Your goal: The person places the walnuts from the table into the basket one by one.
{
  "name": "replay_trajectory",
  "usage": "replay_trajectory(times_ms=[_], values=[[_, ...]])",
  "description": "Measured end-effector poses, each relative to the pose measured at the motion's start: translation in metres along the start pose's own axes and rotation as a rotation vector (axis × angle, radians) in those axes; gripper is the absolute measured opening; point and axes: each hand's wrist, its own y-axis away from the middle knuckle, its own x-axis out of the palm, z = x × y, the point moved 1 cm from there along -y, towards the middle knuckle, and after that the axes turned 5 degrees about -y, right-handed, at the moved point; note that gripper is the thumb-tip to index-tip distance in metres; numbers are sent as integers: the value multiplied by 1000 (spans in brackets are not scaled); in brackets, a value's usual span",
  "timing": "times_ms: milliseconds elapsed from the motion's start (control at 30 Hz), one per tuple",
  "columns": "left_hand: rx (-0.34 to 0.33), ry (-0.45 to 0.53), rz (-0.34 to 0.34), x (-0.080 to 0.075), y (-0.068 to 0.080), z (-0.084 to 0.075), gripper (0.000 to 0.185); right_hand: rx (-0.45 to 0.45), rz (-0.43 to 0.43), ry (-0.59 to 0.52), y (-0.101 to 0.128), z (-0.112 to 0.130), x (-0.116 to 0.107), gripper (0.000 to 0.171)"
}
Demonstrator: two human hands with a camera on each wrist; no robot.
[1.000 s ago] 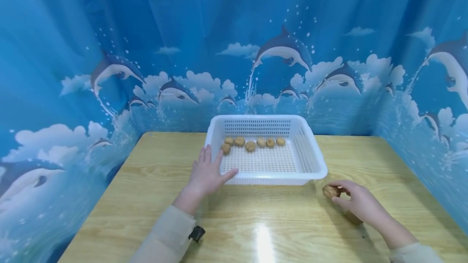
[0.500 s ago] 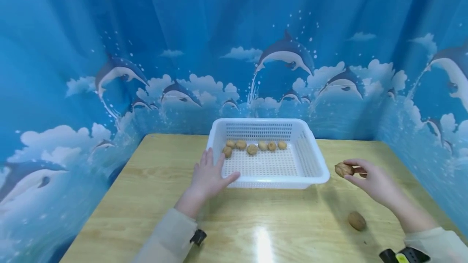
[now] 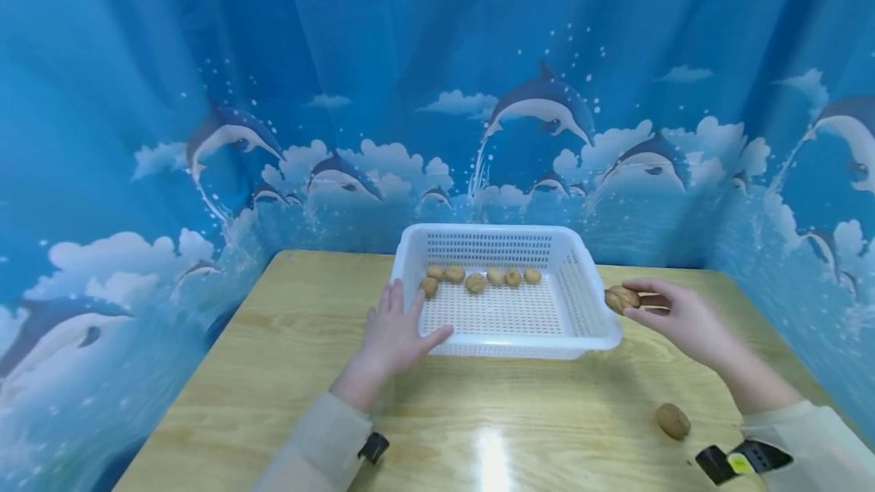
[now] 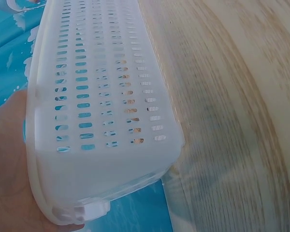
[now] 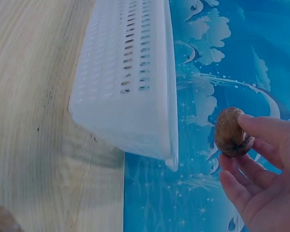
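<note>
In the head view a white perforated basket [image 3: 540,343] stands on the table, with several walnuts [image 3: 475,283] in a loose row along its back and left side. My left hand [image 3: 396,332] rests on the basket's front left corner, fingers straight and spread over the rim. Beside the basket's right rim, my right hand [image 3: 683,321] pinches a walnut [image 3: 620,299] between thumb and fingers. The right wrist view shows this held walnut [image 5: 230,133] raised above the table, close to the rim. Another walnut [image 3: 673,421] lies on the table below the right forearm.
The wooden table [image 3: 273,370] reaches back to a blue curtain [image 3: 383,82] printed with dolphins, which also hangs along both sides. Dark straps [image 3: 745,462] sit at the wrists over light sleeves.
My right hand has lifted the walnut off the table and carried it up, then left to the basket's right rim. The left hand stays at the basket's corner.
</note>
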Motion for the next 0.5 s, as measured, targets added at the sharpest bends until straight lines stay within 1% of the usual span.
replay_trajectory(times_ms=[133,400,500], values=[[-5,8,1,0,-3,-2,92,-11,30,-28,-11,10,2,52],[-19,23,-3,0,-3,-2,90,-9,128,-157,-38,30,10,54],[-13,22,-9,1,-2,-2,90,-28,155,-190,-46,38,14,53]])
